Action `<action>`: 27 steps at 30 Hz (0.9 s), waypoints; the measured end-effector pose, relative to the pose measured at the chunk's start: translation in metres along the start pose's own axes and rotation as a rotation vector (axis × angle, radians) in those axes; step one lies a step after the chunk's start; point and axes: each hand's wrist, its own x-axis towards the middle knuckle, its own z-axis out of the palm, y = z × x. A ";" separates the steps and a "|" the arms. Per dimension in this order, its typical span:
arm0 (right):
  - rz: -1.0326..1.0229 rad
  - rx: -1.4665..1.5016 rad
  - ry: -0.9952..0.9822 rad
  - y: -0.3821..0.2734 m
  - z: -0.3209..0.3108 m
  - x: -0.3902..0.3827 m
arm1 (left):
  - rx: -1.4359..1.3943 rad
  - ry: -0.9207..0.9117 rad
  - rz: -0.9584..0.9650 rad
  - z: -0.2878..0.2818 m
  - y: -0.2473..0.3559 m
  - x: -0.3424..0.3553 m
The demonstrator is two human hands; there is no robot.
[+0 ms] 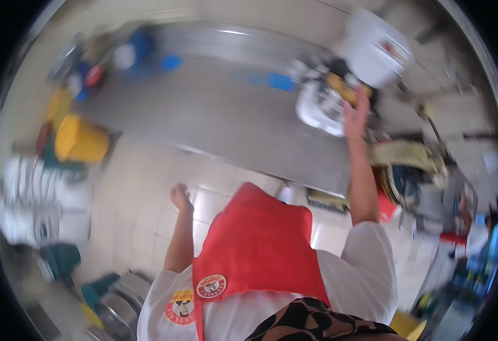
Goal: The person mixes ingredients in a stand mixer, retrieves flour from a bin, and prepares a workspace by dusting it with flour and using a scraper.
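Note:
My right hand [356, 113] reaches over the right end of the steel counter [203, 113], fingers extended and blurred, beside a white tub [317, 113] of dark and metallic items and a yellow object [340, 85]. I cannot tell if it touches them. Behind stands a larger white container [377, 48]. My left hand [181, 196] hangs below the counter's front edge, fingers curled, with nothing visible in them. A blue flat piece [281, 81] lies left of the tub.
A yellow bucket [81, 138] and white stacked sacks [44, 202] stand at the left. Blurred blue containers [138, 48] sit at the counter's back left. Equipment [408, 176] crowds the right side, with an indistinct person [476, 233] farther off. Below is a tiled floor [141, 204].

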 end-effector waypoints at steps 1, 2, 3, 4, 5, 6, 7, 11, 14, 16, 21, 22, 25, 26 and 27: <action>0.003 -0.332 -0.070 0.005 0.000 -0.013 | -0.054 0.052 -0.114 -0.046 -0.014 0.027; 0.388 0.479 -0.004 0.056 -0.014 -0.030 | -0.117 0.071 -0.243 -0.068 -0.020 0.050; 0.668 1.286 0.391 0.095 -0.029 -0.042 | -0.131 0.114 -0.304 -0.088 -0.012 0.058; 0.578 0.999 0.469 0.061 -0.005 -0.041 | -0.157 0.228 -0.359 -0.139 -0.003 0.055; 0.493 0.785 0.483 0.035 0.006 -0.043 | -0.245 0.224 -0.335 -0.191 0.000 0.059; 0.420 0.542 0.504 0.008 0.019 -0.042 | -0.298 0.339 -0.371 -0.222 0.009 0.063; 0.364 0.305 0.545 -0.017 0.033 -0.041 | -0.360 0.374 -0.391 -0.259 0.013 0.065; 0.772 0.184 0.412 -0.043 0.083 -0.046 | -0.574 0.423 -0.470 -0.330 0.038 0.111; 1.060 0.441 0.227 -0.128 0.210 -0.052 | -0.729 0.378 -0.451 -0.366 0.055 0.158; 1.087 0.602 0.016 -0.162 0.281 -0.053 | -0.668 0.346 -0.401 -0.363 0.096 0.197; 1.048 0.820 -0.418 -0.325 0.526 -0.022 | -0.386 0.294 -0.371 -0.413 0.171 0.287; 1.034 0.855 -0.502 -0.362 0.580 -0.010 | -0.203 0.292 -0.327 -0.424 0.170 0.301; 1.122 1.101 -0.706 -0.504 0.755 -0.006 | 0.422 0.321 -0.122 -0.498 0.138 0.328; 1.244 1.234 -0.825 -0.564 0.806 -0.012 | 0.474 0.353 -0.154 -0.521 0.134 0.326; 1.112 1.293 -1.037 -0.618 0.854 -0.018 | 0.513 0.372 -0.178 -0.539 0.130 0.328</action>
